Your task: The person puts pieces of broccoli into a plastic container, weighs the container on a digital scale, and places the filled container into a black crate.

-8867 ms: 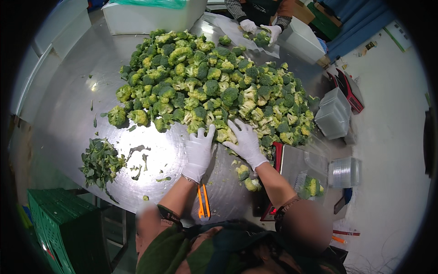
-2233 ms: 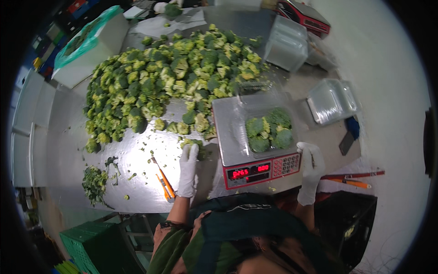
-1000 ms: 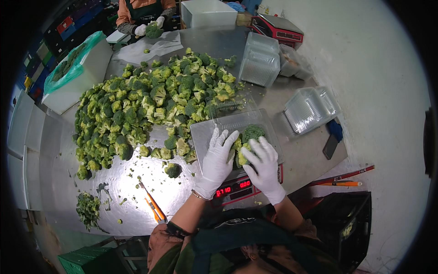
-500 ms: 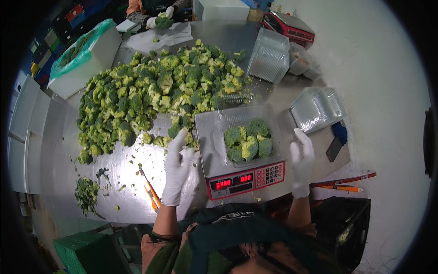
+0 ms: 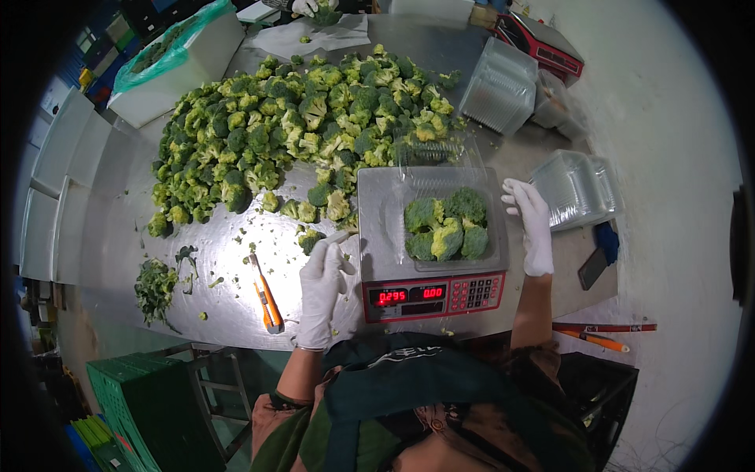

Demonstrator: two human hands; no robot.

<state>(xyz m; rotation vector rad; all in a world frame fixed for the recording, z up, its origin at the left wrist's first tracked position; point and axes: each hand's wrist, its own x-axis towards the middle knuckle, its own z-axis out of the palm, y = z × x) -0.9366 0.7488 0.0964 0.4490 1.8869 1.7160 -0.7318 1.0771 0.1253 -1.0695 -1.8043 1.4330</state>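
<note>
From the head view, both gloved hands have come off the clear tray [image 5: 444,228] since a second ago, when they were pressed together over the florets in it. The left hand [image 5: 321,287] now rests flat on the steel table [image 5: 118,236] just left of the scale [image 5: 431,244], fingers loosely spread and holding nothing. The right hand [image 5: 531,226] lies open at the scale's right edge, also holding nothing. With the hands off, the weight on the lit display [image 5: 410,295] is the tray's alone — the load looks settled for reading.

Between the hands, the tray sits on the scale pan and holds four or five broccoli florets [image 5: 447,228]. Beyond the left hand spreads the big broccoli heap [image 5: 299,134], with an orange cutter [image 5: 266,295] just left of that hand. Beside the right hand, to its right, lies a stack of clear trays [image 5: 580,189] with nothing in them; another stack [image 5: 499,85] stands further off. A white box lined with green plastic [image 5: 177,63] sits far beyond the left hand — its contents are too small to tell.
</note>
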